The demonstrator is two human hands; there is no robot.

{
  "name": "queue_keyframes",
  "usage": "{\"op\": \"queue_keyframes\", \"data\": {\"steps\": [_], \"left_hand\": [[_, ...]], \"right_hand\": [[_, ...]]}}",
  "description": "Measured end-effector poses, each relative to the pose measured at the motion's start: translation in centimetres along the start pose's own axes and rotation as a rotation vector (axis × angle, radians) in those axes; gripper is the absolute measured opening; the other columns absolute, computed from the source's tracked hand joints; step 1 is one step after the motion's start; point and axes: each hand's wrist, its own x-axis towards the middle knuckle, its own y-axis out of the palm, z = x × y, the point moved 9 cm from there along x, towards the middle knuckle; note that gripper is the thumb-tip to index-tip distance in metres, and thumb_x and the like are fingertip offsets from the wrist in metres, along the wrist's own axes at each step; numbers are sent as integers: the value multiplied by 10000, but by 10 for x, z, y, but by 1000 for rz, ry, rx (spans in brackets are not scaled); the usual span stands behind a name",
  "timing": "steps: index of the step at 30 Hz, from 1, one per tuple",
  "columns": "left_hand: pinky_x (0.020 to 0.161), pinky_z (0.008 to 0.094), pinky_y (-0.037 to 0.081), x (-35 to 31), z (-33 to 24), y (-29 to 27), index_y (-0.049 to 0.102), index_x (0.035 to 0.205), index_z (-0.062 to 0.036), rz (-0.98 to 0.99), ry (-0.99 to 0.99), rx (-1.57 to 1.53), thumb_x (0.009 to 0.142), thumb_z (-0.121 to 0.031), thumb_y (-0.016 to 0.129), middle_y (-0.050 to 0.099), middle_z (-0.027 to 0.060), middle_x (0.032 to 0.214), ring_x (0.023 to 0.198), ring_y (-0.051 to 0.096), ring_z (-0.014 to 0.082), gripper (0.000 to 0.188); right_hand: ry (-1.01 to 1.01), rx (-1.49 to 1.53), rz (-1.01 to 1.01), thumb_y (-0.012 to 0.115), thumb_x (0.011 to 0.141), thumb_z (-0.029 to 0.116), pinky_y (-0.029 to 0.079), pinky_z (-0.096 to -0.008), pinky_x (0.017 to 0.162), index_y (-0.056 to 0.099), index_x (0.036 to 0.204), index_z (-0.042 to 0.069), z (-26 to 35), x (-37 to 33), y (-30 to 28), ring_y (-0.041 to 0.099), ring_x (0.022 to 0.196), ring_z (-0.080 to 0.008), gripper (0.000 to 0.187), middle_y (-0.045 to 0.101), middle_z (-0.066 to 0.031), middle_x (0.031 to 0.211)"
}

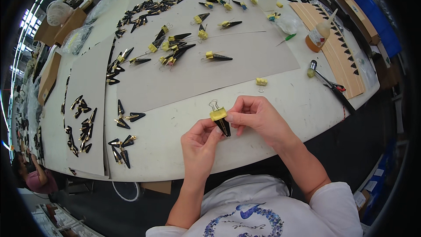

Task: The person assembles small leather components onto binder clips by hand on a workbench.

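A black pointed piece [223, 127] with a gold line on it is held over the table's near edge, tip down. A binder clip [218, 114] wrapped in yellow is clamped across its wide upper end, wire handles standing up. My left hand [198, 144] pinches the black piece from the left with thumb and fingers. At the clip's right side, my right hand [258, 117] is closed with its thumb against the clip's lower corner. A loose yellow binder clip [261, 81] lies just beyond my right hand.
Several clipped black pieces [219, 56] lie on grey cardboard [263, 57] ahead. Small groups of unclipped pieces [123, 151] are at the left; a large pile [153, 4] is farther back. A hammer [322, 77], an amber-filled bottle [317, 37] and a green-handled tool [289, 37] lie right.
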Motion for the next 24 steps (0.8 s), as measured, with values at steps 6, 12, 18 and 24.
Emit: {"op": "queue_keyframes", "data": {"steps": [6,12,18,24], "left_hand": [[721,244,502,-3,-4,0,628,972,51,-31,12,12,872,-27,634,661,66,870,772,616,106,127],[710,239,505,-1,-5,-4,633,983,47,-68,-12,-25,870,-24,626,665,73,870,778,618,103,134],[698,240,507,0,-4,-4,637,978,41,-64,-25,-29,867,-35,631,666,73,867,776,619,102,134],[691,241,505,0,-3,-7,636,980,40,-65,-25,-36,863,-48,643,667,73,865,767,618,103,146]], "right_hand": [[-35,5,32,665,871,145,501,-216,583,612,826,25,2,-1,5,567,667,-56,139,623,-22,749],[-4,3,36,615,911,154,533,-231,650,639,997,-2,0,-4,6,606,762,-79,179,652,-42,851],[-21,-18,60,602,919,157,536,-237,662,634,1027,-3,1,-4,7,607,788,-80,196,655,-45,882],[-7,-5,46,614,914,167,529,-227,643,638,1010,-2,2,-3,7,596,766,-75,196,654,-39,863]]}}
